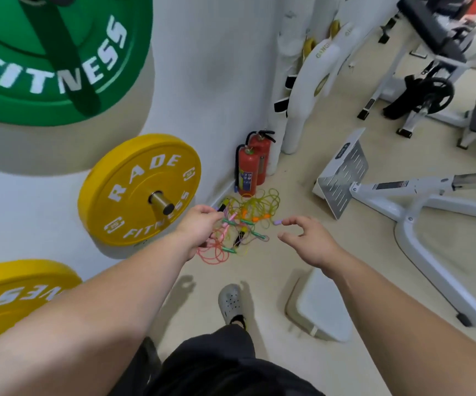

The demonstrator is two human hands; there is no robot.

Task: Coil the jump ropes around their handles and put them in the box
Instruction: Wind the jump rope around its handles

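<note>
On the far left, a green plate hangs high on the white wall. Below it a yellow plate sits on a metal peg, and a second yellow plate shows at the lower left edge. The left arm stretches forward from the bottom left. The left hand is just right of the pegged plate, its fingers curled inward with the tips overlapping the near edge of the ropes. Whether they pinch a cord or handle cannot be told from this view. The ropes lie uncoiled in a loose tangle on the floor at the foot of the wall, with red, yellow and green cords crossing over green, pink and orange handles. Just behind the tangle two red extinguishers stand upright against the wall. Below the ropes, nearer the person, a grey shoe is planted on the floor. Right of the tangle, the right hand is held out with its fingers loosely bent and spread and the thumb apart from them, holding nothing. A purple handle shows just beside its fingertips. Under the right forearm a white box sits on the floor, near the shoe and well apart from the ropes. On the far right are the white frame and footplate of a machine.
</note>
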